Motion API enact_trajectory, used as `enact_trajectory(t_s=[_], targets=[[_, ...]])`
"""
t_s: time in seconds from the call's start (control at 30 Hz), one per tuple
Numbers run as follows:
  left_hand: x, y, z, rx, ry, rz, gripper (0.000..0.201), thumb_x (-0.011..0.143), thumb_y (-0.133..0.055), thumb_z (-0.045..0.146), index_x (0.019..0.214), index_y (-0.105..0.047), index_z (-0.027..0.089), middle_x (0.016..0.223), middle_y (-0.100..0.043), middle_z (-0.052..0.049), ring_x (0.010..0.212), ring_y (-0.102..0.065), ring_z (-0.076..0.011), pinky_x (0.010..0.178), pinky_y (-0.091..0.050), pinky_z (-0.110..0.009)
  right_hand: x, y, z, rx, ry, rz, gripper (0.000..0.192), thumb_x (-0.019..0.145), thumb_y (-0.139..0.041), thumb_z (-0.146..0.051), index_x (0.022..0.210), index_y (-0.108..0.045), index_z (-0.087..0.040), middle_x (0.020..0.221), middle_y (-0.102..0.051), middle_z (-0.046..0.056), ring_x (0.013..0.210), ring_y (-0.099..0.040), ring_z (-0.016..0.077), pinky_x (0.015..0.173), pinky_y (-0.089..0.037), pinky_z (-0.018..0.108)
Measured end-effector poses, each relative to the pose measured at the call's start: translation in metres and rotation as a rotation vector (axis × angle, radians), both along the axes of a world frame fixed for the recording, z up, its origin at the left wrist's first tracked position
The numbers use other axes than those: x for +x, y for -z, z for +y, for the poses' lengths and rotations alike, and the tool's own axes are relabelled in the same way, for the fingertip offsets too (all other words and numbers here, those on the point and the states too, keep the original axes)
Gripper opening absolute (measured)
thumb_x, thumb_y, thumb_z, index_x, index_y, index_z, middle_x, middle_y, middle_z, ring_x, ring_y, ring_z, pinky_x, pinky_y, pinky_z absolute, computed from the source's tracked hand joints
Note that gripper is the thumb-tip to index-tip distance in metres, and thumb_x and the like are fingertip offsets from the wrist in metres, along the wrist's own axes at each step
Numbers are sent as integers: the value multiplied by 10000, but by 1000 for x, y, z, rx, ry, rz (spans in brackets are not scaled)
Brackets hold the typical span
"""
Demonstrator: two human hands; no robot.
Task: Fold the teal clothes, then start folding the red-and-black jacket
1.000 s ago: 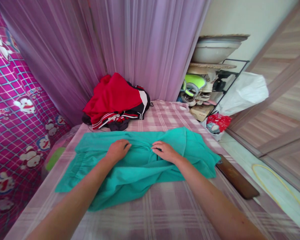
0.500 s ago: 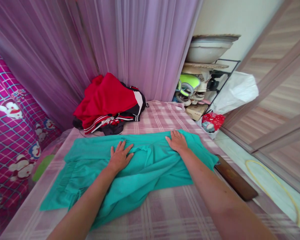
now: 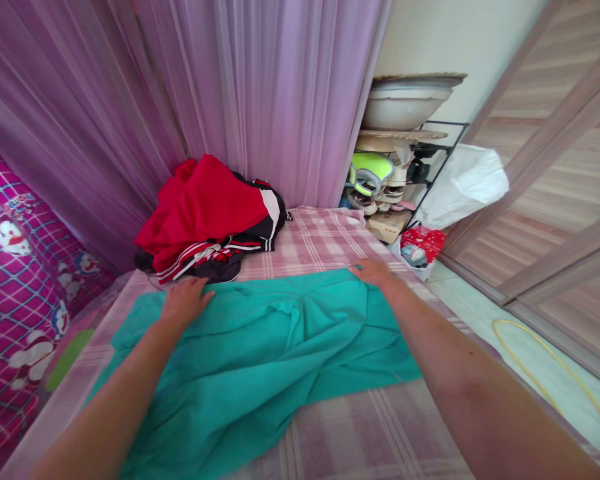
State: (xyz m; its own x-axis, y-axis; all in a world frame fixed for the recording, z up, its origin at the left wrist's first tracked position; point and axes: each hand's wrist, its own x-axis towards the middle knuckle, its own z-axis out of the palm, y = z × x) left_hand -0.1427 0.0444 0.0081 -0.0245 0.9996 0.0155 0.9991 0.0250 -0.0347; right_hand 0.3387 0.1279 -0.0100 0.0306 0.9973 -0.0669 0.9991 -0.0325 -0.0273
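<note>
- I count one teal garment (image 3: pixel 260 360), spread across the pink plaid surface (image 3: pixel 325 243) right in front of me, rumpled through the middle and running off the near edge of my view.
- My left hand (image 3: pixel 184 300) lies flat on the garment's far left edge, fingers together and pressed down on the cloth, pinching nothing.
- My right hand (image 3: pixel 373 272) rests on the garment's far right corner, palm down; I cannot tell whether its fingers pinch the hem or only lie on it.
- My two hands sit well apart, one at each end of the far edge.
- One heap of red, black and white clothes (image 3: pixel 207 217) lies at the back of the surface, just beyond my left hand and apart from the teal garment.
- One purple curtain (image 3: pixel 205 93) hangs behind the heap.
- One black wire rack (image 3: pixel 430 153) stands to the right, with one pale basin (image 3: pixel 405 103) on top and several shoes below; I make out one lime-green shoe (image 3: pixel 370 170) clearly.
- One white plastic bag (image 3: pixel 467 183) leans beside the rack, and one small red packet (image 3: pixel 420 243) lies just below it.
- One pink cartoon-print sheet (image 3: pixel 15 267) shows at the left.
</note>
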Motion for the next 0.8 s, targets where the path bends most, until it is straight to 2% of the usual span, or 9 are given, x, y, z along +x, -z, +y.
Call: enact_trajectory(t_s=[0.1,0.2,0.33,0.43,0.5,0.57,0.63,0.67,0.8], targets=[[-16,14,1,-40,-65,79,466,949,-410,455,1240,-634,167,1259,-678,-159,1187,-607,-334,991,-443,-451,-5,8,-1,43,21,6,398,1015,-420,-398,1244,-676,-196,1269,-691,128,1177,-623,274,956,-469,378],[-17,24,-4,47,-127,98,444,972,-372,439,1183,-650,165,1181,-699,-164,1143,-622,-333,975,-438,-447,-17,13,-6,150,106,-17,378,1010,-435,-372,1244,-664,-184,1235,-697,153,1149,-630,291,927,-471,394],[-3,26,-9,220,-134,13,384,931,-467,338,1236,-629,170,1300,-652,-173,1229,-565,-354,1052,-381,-538,-36,0,-11,209,125,-29,408,972,-492,-273,1352,-591,-160,1309,-654,175,1212,-585,329,958,-446,448],[24,22,-16,317,73,-127,349,920,-494,297,1204,-658,179,1290,-659,-144,1200,-582,-312,1050,-416,-491,-67,-19,-25,274,-36,85,374,972,-469,-226,1303,-638,-183,1312,-659,143,1207,-588,283,977,-433,387],[48,21,-24,273,308,-243,301,948,-486,332,1129,-697,218,1170,-708,-94,1097,-630,-255,1007,-464,-420,-96,-26,-46,208,-249,239,320,998,-442,-273,1152,-715,-211,1173,-724,93,1094,-643,225,925,-454,316],[70,24,-31,206,448,-303,283,949,-524,370,1120,-709,243,1119,-722,-72,1065,-640,-243,985,-480,-413,-126,-27,-72,90,-439,364,273,979,-510,-368,1074,-734,-244,1077,-748,40,984,-670,190,851,-474,276],[82,30,-37,166,464,-315,292,927,-579,373,1156,-703,241,1120,-723,-78,1060,-639,-256,966,-492,-428,-147,-24,-95,35,-492,335,273,909,-623,-423,1079,-730,-238,1060,-743,45,983,-666,208,835,-480,283],[85,33,-38,157,455,-312,297,923,-590,354,1171,-700,236,1120,-722,-83,1055,-639,-259,957,-497,-431,-153,-22,-104,28,-497,293,268,895,-639,-370,1109,-725,-234,1087,-735,55,1022,-658,217,861,-476,289],[77,45,-37,170,520,-309,305,959,-498,228,1169,-720,242,1061,-722,-85,995,-639,-230,939,-514,-406,-150,-19,-111,-5,-522,159,359,883,-538,-145,1153,-740,-269,1158,-710,53,1089,-641,204,921,-458,290]])
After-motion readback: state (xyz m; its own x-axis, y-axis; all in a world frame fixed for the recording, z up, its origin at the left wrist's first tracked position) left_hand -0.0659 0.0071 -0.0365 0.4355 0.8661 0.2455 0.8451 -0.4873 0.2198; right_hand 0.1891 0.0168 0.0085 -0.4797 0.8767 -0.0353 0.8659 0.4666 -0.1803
